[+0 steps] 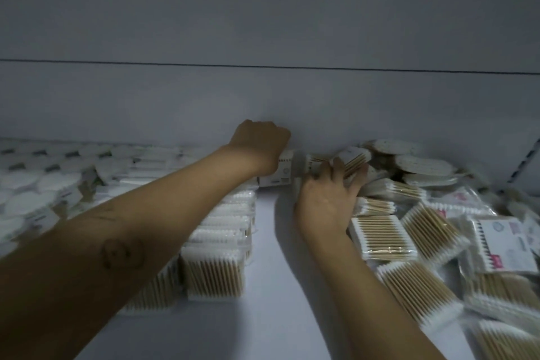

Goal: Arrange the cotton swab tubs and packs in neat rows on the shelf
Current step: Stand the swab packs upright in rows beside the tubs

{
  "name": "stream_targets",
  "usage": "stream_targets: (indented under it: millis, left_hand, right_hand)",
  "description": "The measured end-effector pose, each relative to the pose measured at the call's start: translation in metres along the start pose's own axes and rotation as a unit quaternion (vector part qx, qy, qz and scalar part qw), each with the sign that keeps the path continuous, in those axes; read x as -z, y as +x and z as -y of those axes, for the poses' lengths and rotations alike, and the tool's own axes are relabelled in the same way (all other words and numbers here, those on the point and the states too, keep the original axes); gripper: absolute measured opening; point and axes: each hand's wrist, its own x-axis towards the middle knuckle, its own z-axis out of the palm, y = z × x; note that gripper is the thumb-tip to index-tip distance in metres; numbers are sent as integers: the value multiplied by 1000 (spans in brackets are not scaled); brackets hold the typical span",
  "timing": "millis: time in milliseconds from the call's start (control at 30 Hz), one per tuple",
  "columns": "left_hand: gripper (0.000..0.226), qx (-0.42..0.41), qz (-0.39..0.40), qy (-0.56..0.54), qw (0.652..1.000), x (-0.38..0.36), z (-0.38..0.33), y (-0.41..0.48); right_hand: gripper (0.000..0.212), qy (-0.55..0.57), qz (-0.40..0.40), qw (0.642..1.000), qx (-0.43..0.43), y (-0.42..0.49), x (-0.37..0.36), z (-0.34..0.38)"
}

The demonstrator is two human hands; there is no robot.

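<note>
at the back of the shelf (271, 316), against the grey wall, the left hand (260, 140) is bent knuckles-up over a white box (280, 172); its fingers are hidden, so i cannot tell if it really grips. the right hand (324, 196) lies just beside it, fingers spread flat on a swab pack (352, 159). these packs look light, and the clear film probably slides easily. the tight block of sticks inside should keep each one stiff, so i would take one by its two broad faces, not the soft white tips. each wrap holds wooden-stemmed swabs laid side by side. a neat row (222, 242) stands on the left, a loose heap (415, 280) sprawls on the right, and round flat packs (423, 162) are piled behind it.
</note>
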Motion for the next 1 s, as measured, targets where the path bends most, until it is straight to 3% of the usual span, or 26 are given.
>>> stream_targets:
  millis: [133, 367, 667, 733, 833, 1000]
  left_hand:
    - [30, -17, 4, 16, 1000, -5, -8, 6]
    - [25, -68, -19, 95, 993, -11, -18, 11]
    - [17, -29, 13, 68, 997, -2, -8, 14]
    - [28, -19, 54, 18, 998, 0, -2, 15]
    - [63, -11, 123, -98, 987, 13, 9, 5]
    - [78, -12, 83, -384, 919, 40, 5, -29]
  right_hand:
    - [20, 44, -116, 990, -59, 10, 0, -18]
    - [21, 96, -149, 982, -60, 5, 11, -39]
    - [25, 203, -156, 964, -74, 3, 27, -46]
    - [29, 273, -162, 945, -71, 3, 38, -50]
    - [26, 430, -136, 886, -105, 2, 49, -59]
    - [19, 536, -72, 828, -147, 3, 46, -59]
